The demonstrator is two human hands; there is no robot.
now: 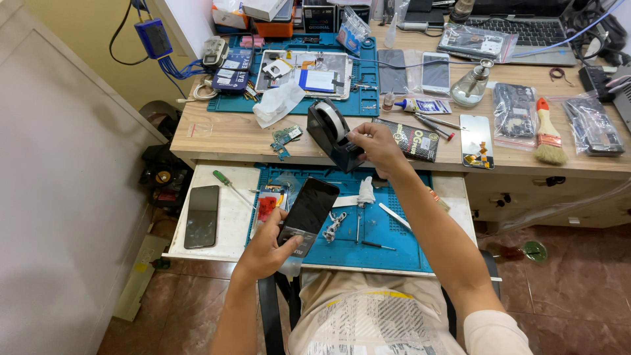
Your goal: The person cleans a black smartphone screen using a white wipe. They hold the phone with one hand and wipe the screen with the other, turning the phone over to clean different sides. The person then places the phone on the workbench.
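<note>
Phone (307, 209), dark and glossy, sits tilted in the left hand (263, 253), whose grip is clamped on its lower end above a blue mat (388, 236) on a pulled-out shelf. The right hand (376, 146) reaches up to a black tape dispenser (332, 131) at the tabletop (223, 135) edge, fingers pinched together at its front. A second phone (202, 215) and a green screwdriver (230, 186) lie on the shelf's left. A brush (547, 135) lies far right.
</note>
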